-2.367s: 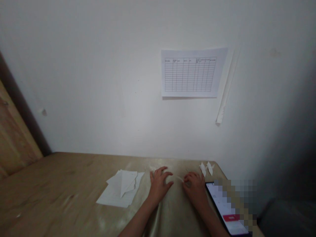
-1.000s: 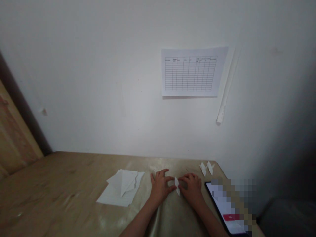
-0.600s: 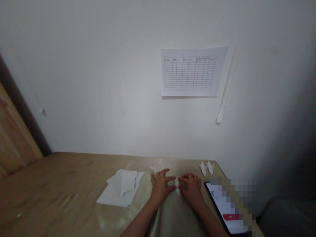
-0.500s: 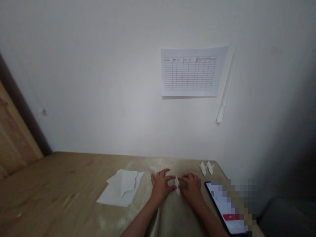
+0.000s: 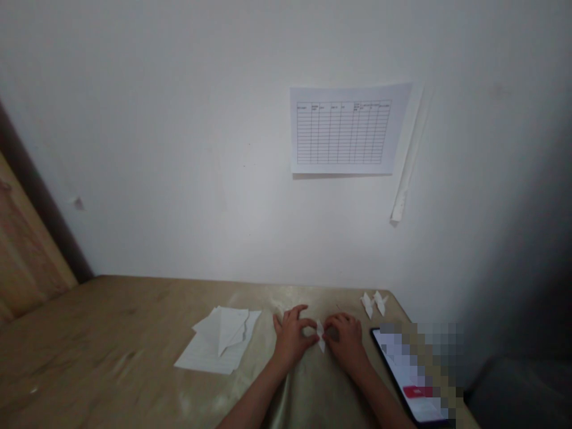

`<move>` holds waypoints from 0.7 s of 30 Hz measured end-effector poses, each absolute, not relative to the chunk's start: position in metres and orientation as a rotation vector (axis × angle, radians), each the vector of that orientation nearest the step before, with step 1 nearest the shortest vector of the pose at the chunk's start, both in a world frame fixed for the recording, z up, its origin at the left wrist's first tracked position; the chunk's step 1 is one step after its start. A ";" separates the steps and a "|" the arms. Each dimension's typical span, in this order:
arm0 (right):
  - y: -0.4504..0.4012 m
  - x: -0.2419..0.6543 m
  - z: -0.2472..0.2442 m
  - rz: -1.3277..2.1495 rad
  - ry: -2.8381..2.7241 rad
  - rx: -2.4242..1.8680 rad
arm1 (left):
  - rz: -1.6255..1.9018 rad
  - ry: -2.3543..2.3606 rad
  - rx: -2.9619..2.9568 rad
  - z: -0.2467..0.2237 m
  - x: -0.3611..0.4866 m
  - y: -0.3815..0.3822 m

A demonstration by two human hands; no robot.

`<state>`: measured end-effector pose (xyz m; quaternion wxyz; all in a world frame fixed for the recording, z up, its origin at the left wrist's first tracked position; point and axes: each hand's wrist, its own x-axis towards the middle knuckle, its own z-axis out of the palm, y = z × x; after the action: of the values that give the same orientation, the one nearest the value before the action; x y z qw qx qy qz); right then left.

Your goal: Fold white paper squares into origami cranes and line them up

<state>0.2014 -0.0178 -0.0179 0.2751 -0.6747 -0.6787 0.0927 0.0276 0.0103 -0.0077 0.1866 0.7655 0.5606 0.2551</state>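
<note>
Between my two hands is a small white folded paper piece [image 5: 320, 337], long and pointed at both ends. My left hand [image 5: 292, 335] pinches its left side with thumb and index finger, the other fingers spread away. From the opposite side, my right hand [image 5: 346, 335] has its thumb and index finger closed on the right edge, with the remaining fingers curled. Beyond my right hand lie two small folded paper figures [image 5: 373, 304] with pointed tips. To the left of my left hand rests a loose pile of white paper sheets [image 5: 210, 354], some cut or folded into triangles.
A tablet or large phone [image 5: 411, 381], partly pixelated, lies at the right edge of the brown covered table [image 5: 111, 357]. Behind stands a white wall with a printed table sheet [image 5: 344, 131] stuck on it. A wooden panel [image 5: 27, 238] leans at the far left.
My right index finger has drawn slightly back from the upper part of the folded paper. Otherwise both hands and the paper stay nearly in place.
</note>
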 end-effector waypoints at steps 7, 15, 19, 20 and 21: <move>-0.019 0.205 -0.011 0.359 -1.869 -1.655 | 0.740 1.538 2.173 -0.004 0.031 0.007; -0.016 0.212 -0.012 0.312 -1.981 -1.602 | 0.757 1.539 2.206 -0.005 0.031 0.006; -0.017 0.215 -0.013 0.335 -2.014 -1.566 | 0.776 1.524 2.245 -0.003 0.031 0.004; -0.017 0.216 -0.013 0.345 -2.026 -1.558 | 0.778 1.519 2.260 -0.002 0.031 0.004; -0.016 0.216 -0.014 0.349 -2.038 -1.555 | 0.781 1.513 2.278 -0.002 0.031 0.004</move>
<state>0.2165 -0.0164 -0.0138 0.2736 -0.5779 -0.7578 0.1298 0.0307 0.0036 -0.0019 0.1483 0.7922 0.5260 0.2715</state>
